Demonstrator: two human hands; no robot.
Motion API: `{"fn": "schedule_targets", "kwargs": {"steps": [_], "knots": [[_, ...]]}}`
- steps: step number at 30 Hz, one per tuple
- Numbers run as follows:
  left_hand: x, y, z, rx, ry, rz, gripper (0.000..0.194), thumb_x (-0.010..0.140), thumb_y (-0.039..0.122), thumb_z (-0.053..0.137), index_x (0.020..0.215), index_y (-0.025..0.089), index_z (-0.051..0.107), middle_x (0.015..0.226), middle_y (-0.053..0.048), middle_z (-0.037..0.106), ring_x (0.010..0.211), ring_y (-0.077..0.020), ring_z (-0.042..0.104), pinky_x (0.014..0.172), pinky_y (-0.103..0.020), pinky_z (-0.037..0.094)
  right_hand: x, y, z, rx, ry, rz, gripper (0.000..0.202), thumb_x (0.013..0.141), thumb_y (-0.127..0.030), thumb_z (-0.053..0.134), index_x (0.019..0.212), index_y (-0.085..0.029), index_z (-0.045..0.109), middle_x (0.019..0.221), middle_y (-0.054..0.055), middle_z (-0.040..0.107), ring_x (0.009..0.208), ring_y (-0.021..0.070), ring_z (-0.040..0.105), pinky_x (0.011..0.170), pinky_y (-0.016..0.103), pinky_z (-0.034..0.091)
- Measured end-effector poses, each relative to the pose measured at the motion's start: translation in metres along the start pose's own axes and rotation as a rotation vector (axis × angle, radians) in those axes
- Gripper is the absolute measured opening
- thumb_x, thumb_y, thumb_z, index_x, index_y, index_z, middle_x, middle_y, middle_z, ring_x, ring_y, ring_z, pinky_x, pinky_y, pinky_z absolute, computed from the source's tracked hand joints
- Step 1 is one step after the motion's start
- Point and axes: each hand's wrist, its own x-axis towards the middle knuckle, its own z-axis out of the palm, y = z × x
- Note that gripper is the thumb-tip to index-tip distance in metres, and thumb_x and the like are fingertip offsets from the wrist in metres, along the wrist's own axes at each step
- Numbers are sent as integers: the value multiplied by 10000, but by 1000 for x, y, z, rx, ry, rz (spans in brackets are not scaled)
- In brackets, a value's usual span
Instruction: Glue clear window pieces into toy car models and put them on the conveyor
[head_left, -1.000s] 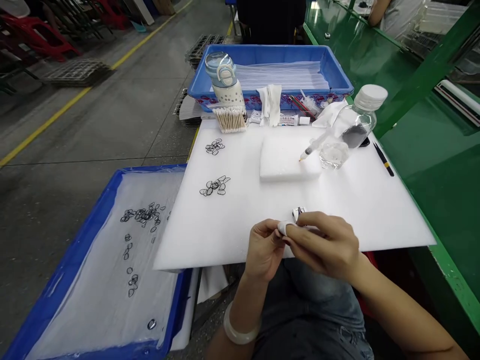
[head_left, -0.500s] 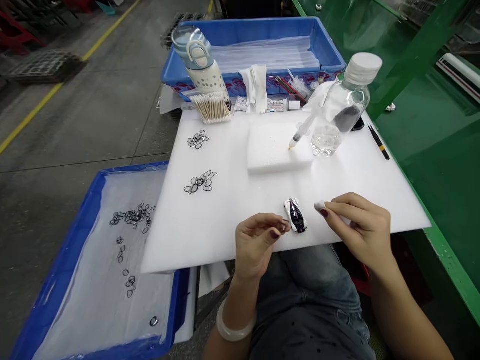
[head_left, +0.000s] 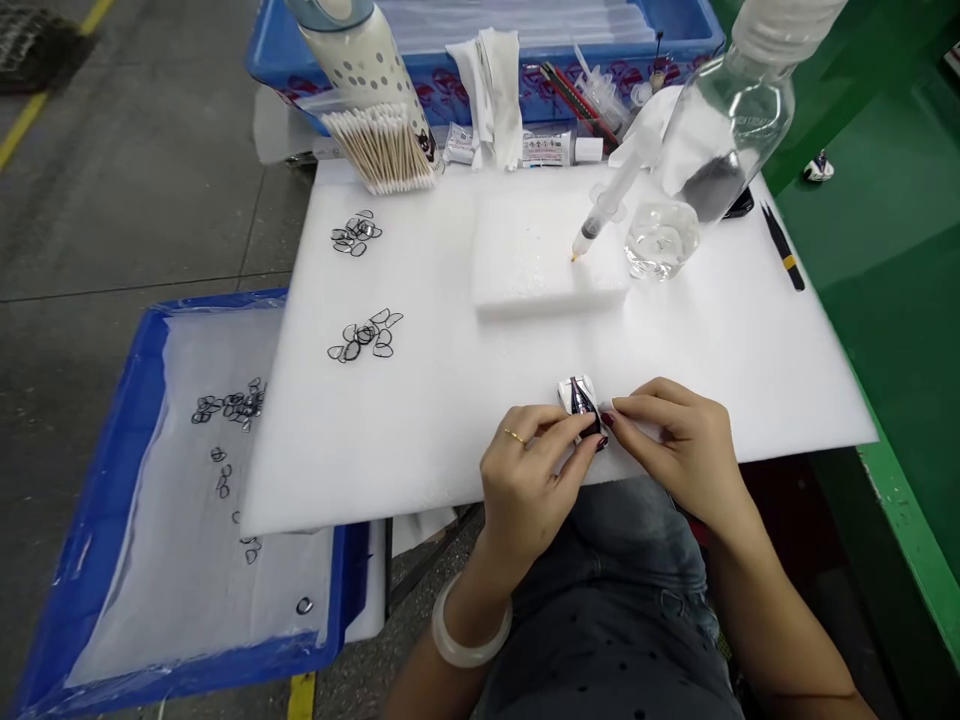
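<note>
My left hand reaches to a small white toy car with a dark glossy top, on the white foam sheet near its front edge. Its thumb and fingers close on the car's near end and hide part of it. My right hand sits just right of the car, thumb and forefinger pinching a small white wad. That wad is mostly hidden by the fingertips and is at the car's side; whether it touches cannot be made out.
Behind the car are a foam block, a syringe and a clear bottle. Thin black rings lie at left, with cotton swabs behind them. Tweezers rest at right. A blue tray stands lower left.
My left hand has moved from beside the car onto its near end. My right hand has brought the white wad leftward to the car. The view has shifted closer.
</note>
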Motion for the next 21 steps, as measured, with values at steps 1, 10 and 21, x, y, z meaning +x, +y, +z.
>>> {"fn": "schedule_targets", "kwargs": {"steps": [1, 10, 21], "knots": [[0, 0, -1, 1, -6, -23, 144, 842, 191, 742, 985, 190, 724, 854, -23, 667, 775, -150, 638, 702, -283, 567, 0, 0, 0, -6, -4, 3, 112, 893, -226, 669, 895, -167, 764, 767, 14, 657, 530, 62, 523, 463, 212, 386], [2, -3, -7, -44, -67, -165, 199, 844, 166, 708, 1041, 183, 722, 1178, -80, 696, 1051, -209, 676, 895, -360, 587, 2, 0, -1, -26, -43, 37, 125, 899, -259, 671, 864, -175, 756, 759, 9, 645, 532, 63, 521, 478, 213, 383], [4, -3, -8, -18, -92, -164, 174, 847, 168, 689, 1015, 204, 719, 1164, -72, 706, 1036, -219, 683, 914, -408, 591, 0, 1, 2, -81, -27, 20, 121, 900, -275, 672, 857, -183, 740, 774, 7, 648, 539, 66, 532, 485, 215, 387]]}}
